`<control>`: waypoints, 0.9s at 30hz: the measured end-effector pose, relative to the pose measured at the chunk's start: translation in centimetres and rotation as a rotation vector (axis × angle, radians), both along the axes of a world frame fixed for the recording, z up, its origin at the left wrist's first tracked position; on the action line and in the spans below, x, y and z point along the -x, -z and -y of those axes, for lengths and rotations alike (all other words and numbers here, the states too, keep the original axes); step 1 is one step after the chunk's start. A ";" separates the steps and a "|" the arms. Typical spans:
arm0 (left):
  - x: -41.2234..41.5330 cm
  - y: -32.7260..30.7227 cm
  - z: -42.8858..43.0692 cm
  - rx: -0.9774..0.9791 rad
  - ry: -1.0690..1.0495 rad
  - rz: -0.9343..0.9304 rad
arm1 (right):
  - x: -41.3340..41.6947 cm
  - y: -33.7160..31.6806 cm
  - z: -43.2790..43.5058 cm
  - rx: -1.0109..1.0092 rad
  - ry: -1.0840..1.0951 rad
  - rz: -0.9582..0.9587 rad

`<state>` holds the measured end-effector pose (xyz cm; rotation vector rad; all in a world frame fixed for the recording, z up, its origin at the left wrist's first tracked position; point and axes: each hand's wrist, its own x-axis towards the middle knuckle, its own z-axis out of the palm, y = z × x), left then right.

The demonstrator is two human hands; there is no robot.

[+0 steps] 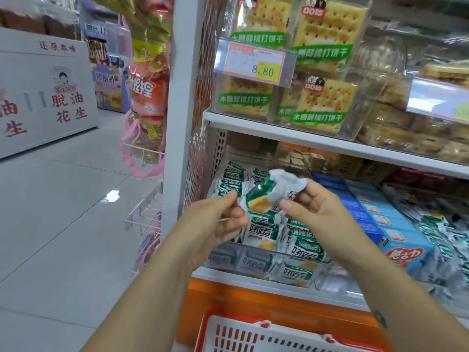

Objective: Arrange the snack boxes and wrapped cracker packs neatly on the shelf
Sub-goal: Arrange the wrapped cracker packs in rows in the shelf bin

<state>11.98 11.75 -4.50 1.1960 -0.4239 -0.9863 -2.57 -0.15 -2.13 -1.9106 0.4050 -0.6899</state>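
Green-and-white foil marks the wrapped cracker pack (264, 196), which is held in the air between both hands, just above the clear bin (228, 257) of matching packs on the lower shelf (279, 283). The left hand (218, 222) pinches the pack's left end. The right hand (312, 207) pinches its crimped right end. The fingers (236, 217) of both hands are curled closed on the wrapper and hold nothing else.

The step in hand appears to be orienting the pack and seating it in the bin.

1. Turn the pack so that its printed face matches the neater rows at the back of the bin.
2. Grip only the sealed ends. The crackers inside are probably brittle, so avoid squeezing the middle.
3. Lower the pack flat among the loose, overlapping packs at the front, and square those up as well.
4. Keep it inside the bin wall, clear of the blue boxes (380, 219) just beside the bin.
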 end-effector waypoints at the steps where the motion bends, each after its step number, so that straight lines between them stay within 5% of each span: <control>1: -0.3 0.0 -0.1 0.004 -0.045 0.045 | 0.2 0.1 0.3 0.003 0.035 0.001; 6: -1.7 0.7 -0.3 -0.109 -0.329 0.551 | 0.4 0.6 0.8 0.487 0.134 -0.369; 13: -2.3 1.6 0.0 -0.145 -0.333 0.653 | -0.9 1.9 1.1 0.991 0.142 -0.673; 27: -2.4 2.0 -0.2 -0.243 -0.260 0.683 | 0.3 6.5 0.7 1.094 0.015 -0.842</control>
